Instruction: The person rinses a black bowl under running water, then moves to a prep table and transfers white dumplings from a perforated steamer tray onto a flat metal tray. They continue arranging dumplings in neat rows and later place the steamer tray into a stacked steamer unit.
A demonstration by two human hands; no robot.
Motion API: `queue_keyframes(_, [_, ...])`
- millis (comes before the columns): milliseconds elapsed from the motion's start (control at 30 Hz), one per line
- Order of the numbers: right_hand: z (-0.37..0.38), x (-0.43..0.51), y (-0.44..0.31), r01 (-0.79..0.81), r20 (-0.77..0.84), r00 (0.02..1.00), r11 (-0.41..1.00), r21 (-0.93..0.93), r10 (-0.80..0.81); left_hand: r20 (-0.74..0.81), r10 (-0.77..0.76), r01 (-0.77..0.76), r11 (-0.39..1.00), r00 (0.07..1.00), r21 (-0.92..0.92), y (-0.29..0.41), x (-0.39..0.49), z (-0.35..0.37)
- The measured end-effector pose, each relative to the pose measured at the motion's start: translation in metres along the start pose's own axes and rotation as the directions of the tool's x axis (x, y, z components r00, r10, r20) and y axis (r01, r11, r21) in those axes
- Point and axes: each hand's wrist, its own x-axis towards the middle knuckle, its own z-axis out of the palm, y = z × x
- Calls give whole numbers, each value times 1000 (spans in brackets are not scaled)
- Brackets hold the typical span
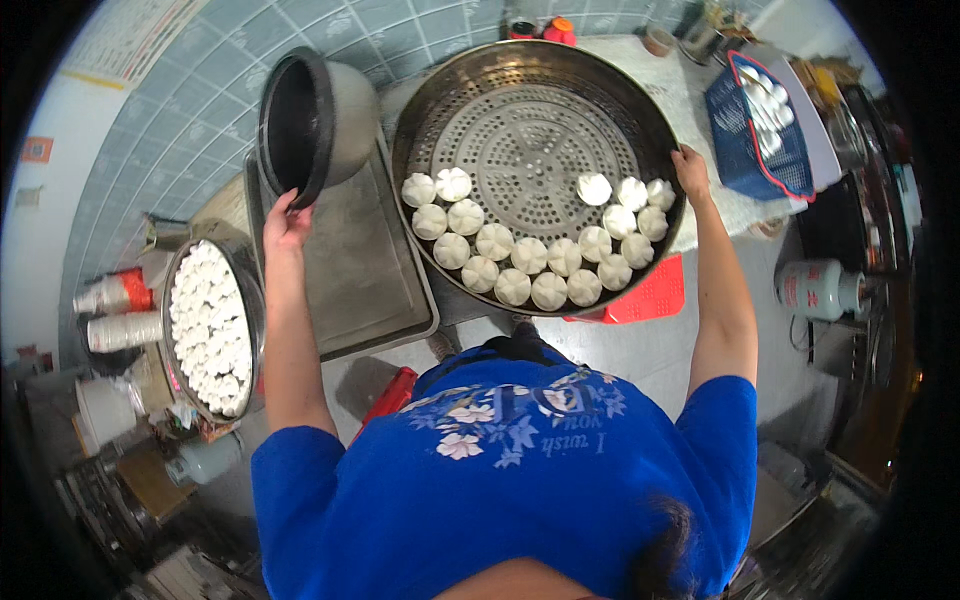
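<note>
My left hand (289, 223) grips the rim of a deep round pot (352, 124), dark inside and tipped on its side above a rectangular metal tray (364, 277). With my right hand (690, 172) I hold the right rim of a large round steamer (536, 169) with a perforated metal bottom. Pleated white buns (529, 256) stand in rows along the steamer's near side and up its left and right edges. Its far and middle part shows bare holes. The inside bottom of the pot is too dark to make out.
At the far left stands a round pan packed with small white pieces (210, 330), beside stacked cups (124, 331). A blue plastic basket (731, 139) with white items sits on the right of the counter. A red plastic stool (649, 292) stands under the steamer; a gas cylinder (814, 289) is at right.
</note>
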Motion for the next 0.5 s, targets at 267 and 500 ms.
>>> queue_keyframes(267, [-7,-2,16,79,-28,996,976,-201,-87,-48,41,-36,995,998,91,-12,12,37])
queue_keyframes(500, [-55,-14,76,83,-136,986,990,-115,-98,-54,75,-62,974,996,216,-44,33,60])
